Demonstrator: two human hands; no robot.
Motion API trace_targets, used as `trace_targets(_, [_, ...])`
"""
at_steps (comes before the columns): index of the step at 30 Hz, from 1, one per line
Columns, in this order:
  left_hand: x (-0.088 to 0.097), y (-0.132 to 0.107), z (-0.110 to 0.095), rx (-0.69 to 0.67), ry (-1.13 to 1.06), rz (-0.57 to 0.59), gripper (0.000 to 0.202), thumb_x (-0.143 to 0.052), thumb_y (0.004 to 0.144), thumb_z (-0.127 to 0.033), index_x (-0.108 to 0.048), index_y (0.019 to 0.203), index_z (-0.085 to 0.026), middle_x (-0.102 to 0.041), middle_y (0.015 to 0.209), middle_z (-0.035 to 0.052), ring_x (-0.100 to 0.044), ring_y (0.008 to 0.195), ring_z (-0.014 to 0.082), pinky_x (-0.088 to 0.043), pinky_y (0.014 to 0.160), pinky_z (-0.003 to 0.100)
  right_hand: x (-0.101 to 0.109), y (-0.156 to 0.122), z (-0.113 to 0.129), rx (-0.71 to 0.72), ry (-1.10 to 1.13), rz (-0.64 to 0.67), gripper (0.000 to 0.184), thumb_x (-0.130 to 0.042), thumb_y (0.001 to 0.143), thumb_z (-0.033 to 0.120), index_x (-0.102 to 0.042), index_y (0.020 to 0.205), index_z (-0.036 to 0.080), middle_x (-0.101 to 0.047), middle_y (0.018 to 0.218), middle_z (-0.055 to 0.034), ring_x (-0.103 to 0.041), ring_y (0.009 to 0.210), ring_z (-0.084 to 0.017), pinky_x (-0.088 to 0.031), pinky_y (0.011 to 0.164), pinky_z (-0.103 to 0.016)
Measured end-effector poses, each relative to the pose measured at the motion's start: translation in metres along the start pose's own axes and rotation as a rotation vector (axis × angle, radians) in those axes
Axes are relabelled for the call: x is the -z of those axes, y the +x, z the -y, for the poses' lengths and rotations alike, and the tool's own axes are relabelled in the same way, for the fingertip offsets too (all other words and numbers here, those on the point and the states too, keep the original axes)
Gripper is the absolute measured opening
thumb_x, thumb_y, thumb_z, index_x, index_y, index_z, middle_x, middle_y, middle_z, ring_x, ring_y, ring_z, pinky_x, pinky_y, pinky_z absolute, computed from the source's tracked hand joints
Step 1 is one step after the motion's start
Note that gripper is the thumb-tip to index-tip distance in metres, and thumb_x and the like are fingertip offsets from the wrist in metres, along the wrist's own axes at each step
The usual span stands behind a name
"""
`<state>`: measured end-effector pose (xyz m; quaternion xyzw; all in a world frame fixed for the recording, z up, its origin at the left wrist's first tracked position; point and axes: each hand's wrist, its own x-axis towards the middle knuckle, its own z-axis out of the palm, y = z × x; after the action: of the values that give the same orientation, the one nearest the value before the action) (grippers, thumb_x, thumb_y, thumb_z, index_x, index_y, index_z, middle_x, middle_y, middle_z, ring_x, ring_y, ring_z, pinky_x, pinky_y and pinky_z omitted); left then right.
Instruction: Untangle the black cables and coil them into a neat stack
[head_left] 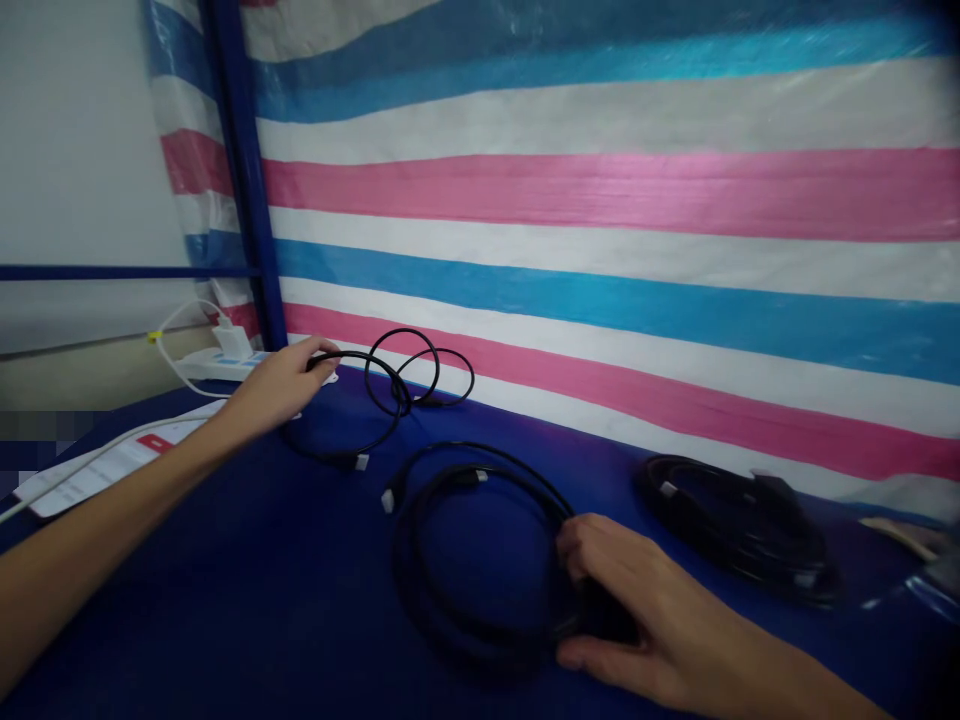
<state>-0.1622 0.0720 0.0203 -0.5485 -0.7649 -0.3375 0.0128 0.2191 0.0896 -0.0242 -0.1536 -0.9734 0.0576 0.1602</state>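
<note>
On the dark blue tabletop, my left hand (pixel 289 383) reaches to the back left, its fingers closed on a black cable (pixel 405 403). This cable springs up in loose loops toward the striped sheet, and its plug lies on the table. Nearer to me, my right hand (pixel 626 605) is closed round the right side of a coiled black cable (pixel 411 565). Two light-tipped plugs of that coil show at its far side; the part inside my palm is hidden. Right of it lies another black cable coil (pixel 724 535), apart from both hands.
A white power strip (pixel 202 367) with a charger plugged in stands behind my left hand. A white flat device with a lit screen (pixel 112 462) and a white cord lie left. Behind rise a striped plastic sheet (pixel 600 190) and a blue post (pixel 244 180).
</note>
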Motion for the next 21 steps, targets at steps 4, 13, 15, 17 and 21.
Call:
trace_targets(4, [-0.002,-0.001,-0.004,-0.032,-0.091,0.048,0.042,-0.044,0.081,-0.048,-0.055,0.110,-0.020,-0.060,0.077,0.0035,-0.054,0.059,0.0166,-0.041,0.052,0.027,0.005,-0.003,0.001,0.031,-0.081,0.010,0.032,-0.052,0.084,0.047,-0.055,0.083,0.015,-0.057,0.076,-0.0059,-0.051,0.072,-0.017,-0.042,0.068,-0.031])
trace_targets(13, [0.035,-0.029,-0.057,-0.548,-0.055,0.456,0.056,-0.061,0.075,-0.042,-0.047,0.129,-0.034,-0.048,0.135,0.0005,-0.045,0.121,0.0248,-0.035,0.100,0.034,0.026,0.013,0.027,0.139,-0.186,0.332,0.010,-0.050,0.083,0.016,-0.058,0.082,0.021,-0.062,0.078,-0.0004,-0.058,0.077,-0.018,-0.022,0.102,-0.056])
trace_targets(15, [0.041,-0.027,-0.064,-0.552,-0.032,0.567,0.054,-0.063,0.074,-0.042,-0.051,0.126,-0.034,-0.051,0.132,-0.0006,-0.047,0.119,0.0254,-0.037,0.098,0.033,0.024,0.012,0.034,0.177,-0.178,0.270,0.011,-0.047,0.083,0.013,-0.056,0.080,0.020,-0.063,0.078,-0.0023,-0.058,0.074,-0.018,-0.035,0.096,-0.046])
trace_targets(17, [0.044,-0.021,-0.069,-0.574,-0.025,0.601,0.054,-0.064,0.073,-0.040,-0.052,0.125,-0.034,-0.052,0.131,-0.0011,-0.048,0.119,0.0247,-0.037,0.097,0.032,0.027,0.011,0.037,0.116,-0.108,0.178,0.009,-0.047,0.085,0.017,-0.056,0.083,0.020,-0.063,0.079,-0.0033,-0.058,0.072,-0.017,-0.047,0.076,-0.033])
trace_targets(21, [0.043,-0.007,-0.075,-0.579,0.018,0.568,0.052,-0.058,0.075,-0.030,-0.050,0.127,-0.033,-0.054,0.129,-0.0008,-0.050,0.115,0.0223,-0.039,0.094,0.029,0.052,0.011,0.026,-0.108,0.098,-0.202,0.011,-0.044,0.090,0.029,-0.054,0.090,0.024,-0.060,0.072,0.0001,-0.054,0.058,-0.011,-0.042,0.049,-0.023])
